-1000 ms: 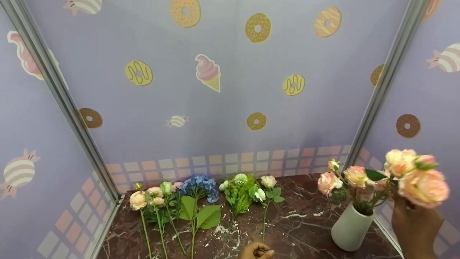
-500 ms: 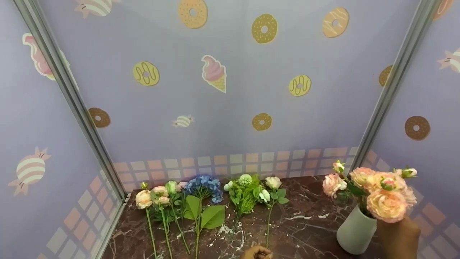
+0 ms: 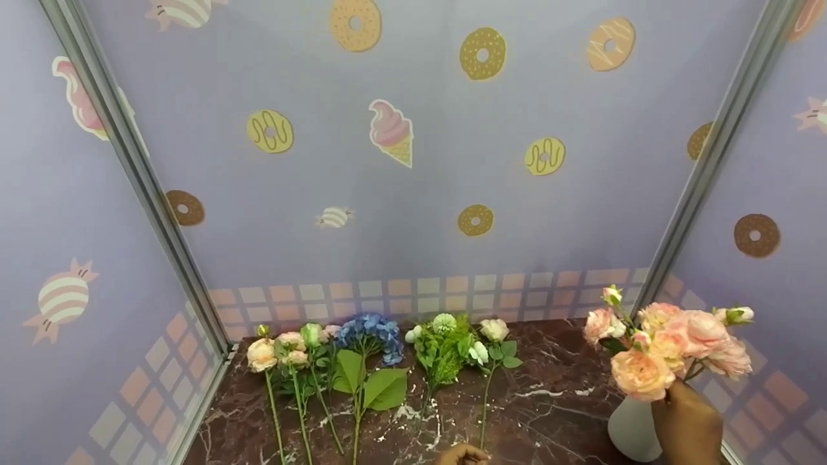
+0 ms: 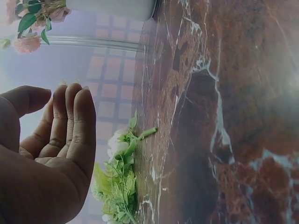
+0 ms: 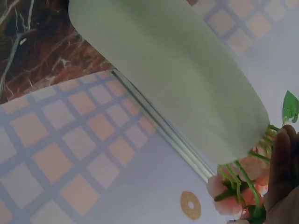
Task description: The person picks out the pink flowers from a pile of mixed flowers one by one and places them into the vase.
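Note:
My right hand (image 3: pixel 689 421) is at the mouth of the white vase (image 3: pixel 628 431), pinching a stem of the peach-pink roses (image 3: pixel 641 374). Several of these blooms spread above the vase, and the hand hides part of its rim and side. In the right wrist view the vase (image 5: pixel 173 84) fills the middle, with green stems (image 5: pixel 250 179) leaving its mouth beside the fingers (image 5: pixel 280 156). My left hand (image 3: pixel 462 454) stays low at the front, its fingers loosely bent and holding nothing, as the left wrist view shows the hand (image 4: pixel 56 144).
Cut flowers lie in a row on the dark red marble table (image 3: pixel 555 413): peach roses (image 3: pixel 261 354), a blue hydrangea (image 3: pixel 371 336), a green leafy spray (image 3: pixel 442 352) and a pale rose (image 3: pixel 494 330). Patterned panels (image 3: pixel 439 181) enclose the back and sides.
My right hand has moved left and in front of the vase, bringing the large peach bloom from the far right to above the vase's mouth. The left hand stays nearly still.

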A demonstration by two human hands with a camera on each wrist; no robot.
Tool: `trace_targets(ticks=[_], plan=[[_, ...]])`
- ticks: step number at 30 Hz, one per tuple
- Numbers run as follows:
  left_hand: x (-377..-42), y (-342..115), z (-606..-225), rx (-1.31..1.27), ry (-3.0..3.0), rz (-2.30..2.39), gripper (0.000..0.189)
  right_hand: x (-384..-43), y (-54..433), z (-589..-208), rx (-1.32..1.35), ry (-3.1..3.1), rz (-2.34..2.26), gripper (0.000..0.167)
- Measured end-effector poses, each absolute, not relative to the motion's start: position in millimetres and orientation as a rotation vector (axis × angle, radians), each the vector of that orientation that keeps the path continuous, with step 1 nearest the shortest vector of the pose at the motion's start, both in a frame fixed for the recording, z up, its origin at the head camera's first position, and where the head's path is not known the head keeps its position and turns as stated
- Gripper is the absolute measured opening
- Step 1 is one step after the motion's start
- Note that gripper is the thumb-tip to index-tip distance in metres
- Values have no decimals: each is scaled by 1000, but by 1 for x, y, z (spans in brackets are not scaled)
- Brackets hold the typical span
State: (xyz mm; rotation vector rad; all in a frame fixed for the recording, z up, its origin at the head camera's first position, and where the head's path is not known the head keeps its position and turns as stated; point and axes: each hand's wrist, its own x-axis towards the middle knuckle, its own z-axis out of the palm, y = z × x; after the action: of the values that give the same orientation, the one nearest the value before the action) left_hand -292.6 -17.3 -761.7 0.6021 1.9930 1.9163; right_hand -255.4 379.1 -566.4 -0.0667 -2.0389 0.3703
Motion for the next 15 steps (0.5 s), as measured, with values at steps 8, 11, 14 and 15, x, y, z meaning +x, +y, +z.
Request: trace_targets(ticks=[8, 11, 14, 15], plan=[[-292, -31, -757, 478, 2075, 1981, 19, -259, 382, -576, -207, -2057, 449, 21], [-288, -58, -729, 447, 2165, 1945, 20, -257, 381, -576, -312, -2093, 507, 16], [-283, -93, -692, 226, 2374, 1827, 17, -249, 379, -579, -411, -2104, 570, 15], [-281, -105, -679, 143, 2469, 1768, 17, -246, 379, -581, -450, -2096, 591, 16]])
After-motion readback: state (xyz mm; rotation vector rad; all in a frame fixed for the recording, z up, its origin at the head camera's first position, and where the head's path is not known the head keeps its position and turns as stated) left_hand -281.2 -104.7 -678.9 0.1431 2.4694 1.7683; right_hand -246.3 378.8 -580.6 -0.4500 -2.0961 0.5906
